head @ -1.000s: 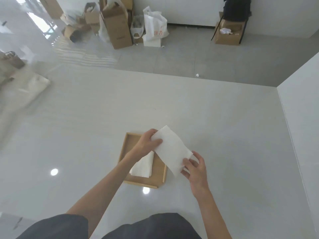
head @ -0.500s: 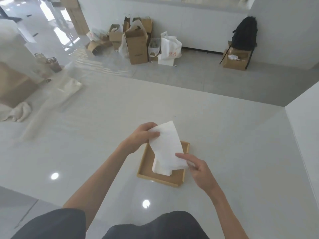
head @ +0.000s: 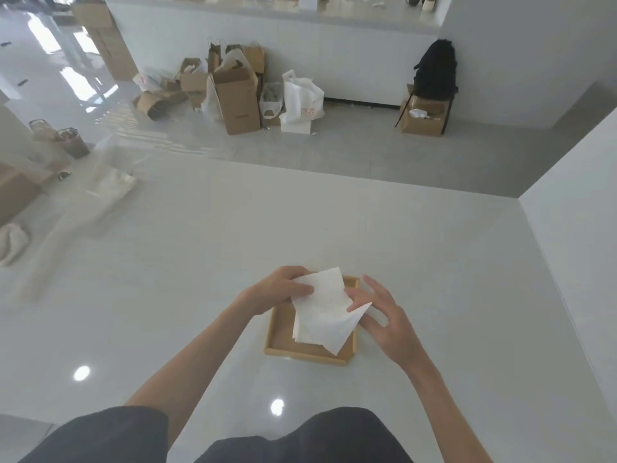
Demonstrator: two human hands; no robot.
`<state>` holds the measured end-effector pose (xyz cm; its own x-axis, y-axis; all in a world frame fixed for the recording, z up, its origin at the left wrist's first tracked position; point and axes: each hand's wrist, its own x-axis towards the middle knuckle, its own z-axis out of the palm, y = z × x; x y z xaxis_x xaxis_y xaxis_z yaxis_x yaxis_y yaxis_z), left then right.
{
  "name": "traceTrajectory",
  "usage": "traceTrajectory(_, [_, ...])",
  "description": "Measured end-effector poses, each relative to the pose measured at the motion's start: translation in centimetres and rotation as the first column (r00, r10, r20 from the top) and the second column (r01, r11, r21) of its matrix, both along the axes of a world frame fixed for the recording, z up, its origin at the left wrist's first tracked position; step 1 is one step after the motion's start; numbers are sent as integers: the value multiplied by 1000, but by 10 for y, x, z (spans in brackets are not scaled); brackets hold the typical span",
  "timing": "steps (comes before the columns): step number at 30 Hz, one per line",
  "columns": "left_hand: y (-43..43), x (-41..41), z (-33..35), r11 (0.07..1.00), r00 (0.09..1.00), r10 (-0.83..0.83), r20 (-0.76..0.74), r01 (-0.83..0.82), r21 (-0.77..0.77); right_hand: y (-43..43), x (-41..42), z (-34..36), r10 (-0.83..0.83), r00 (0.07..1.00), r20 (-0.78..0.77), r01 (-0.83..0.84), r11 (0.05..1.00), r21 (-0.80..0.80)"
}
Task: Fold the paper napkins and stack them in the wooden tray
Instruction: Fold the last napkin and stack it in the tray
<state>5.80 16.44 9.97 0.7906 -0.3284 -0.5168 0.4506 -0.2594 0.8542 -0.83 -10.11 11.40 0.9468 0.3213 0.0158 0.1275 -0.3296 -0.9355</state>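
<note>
1. Head view, nearest: dark-clad knees at the bottom edge, both bare forearms reaching forward over the white table [head: 434, 262].
2. Right hand [head: 384, 315] was spread open, fingers splayed, its fingertips just touching the napkin [head: 322, 312] at the right corner, seemingly steering a flap over rather than gripping it.
3. Left hand [head: 283, 290] was pinched shut on the napkin's upper left edge, likely to anchor the sheet while the other side was folded.
4. The napkin hung mid-fold above the wooden tray [head: 280, 332], probably kept there so it could drop straight in once creased. White paper showed beneath it in the tray; I couldn't tell how many were stacked.
5. Farther off: cardboard boxes [head: 237, 101] and a white bag [head: 300, 105] on the floor against the counter, and a black backpack [head: 435, 68].
</note>
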Motion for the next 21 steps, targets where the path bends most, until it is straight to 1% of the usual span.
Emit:
traceTrajectory(2, [-4,-2,-1,999,1000,7,-17,-7,-42,1,1,-2,-71,997,-27,72,997,26])
traceTrajectory(5, [-13,-9,-2,995,996,-51,-75,43,-95,7,4,-4,-196,980,-26,197,980,34])
traceTrajectory(7, [-20,-14,-7,995,993,-59,-101,50,-91,11,8,-4,-171,984,-47,171,985,-8])
traceTrajectory(8, [-21,-16,-12,995,993,-34,-114,23,-92,13,10,-5,-143,988,-53,142,990,-24])
traceTrajectory(9, [-22,-18,-17,991,988,7,-155,-28,-133,15,11,-6,-129,990,-57,127,991,-38])
traceTrajectory(12, [-22,-28,-35,916,933,123,-337,-237,-322,18,17,-12,-174,979,-106,173,985,-19])
traceTrajectory(13, [-21,-32,-41,895,921,134,-365,-271,-355,17,18,-15,-194,973,-125,194,981,-10])
traceTrajectory(16, [-20,-35,-48,855,912,145,-384,-310,-415,11,25,-25,-194,956,-221,188,981,-46])
traceTrajectory(21, [-22,-31,-47,792,903,168,-395,-362,-491,6,25,-31,-236,943,-233,230,972,-54])
